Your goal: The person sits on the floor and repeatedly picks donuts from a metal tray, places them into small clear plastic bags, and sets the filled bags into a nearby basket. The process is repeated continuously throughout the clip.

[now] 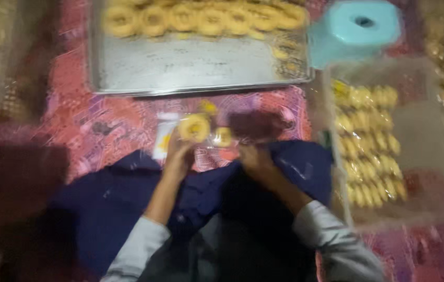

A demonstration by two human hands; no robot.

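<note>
The left hand is pinching a yellow ring cookie with its fingers closed round it, lifting it so it can slip into the clear bag. The right hand is gripping the bag just beside those fingers, keeping it steady. Past the fingers, the metal tray is keeping more cookies close.

head cam only | looks steeply down from above the lap | close range, blurred | metal tray along top edge | patterned mat fills frame
</note>
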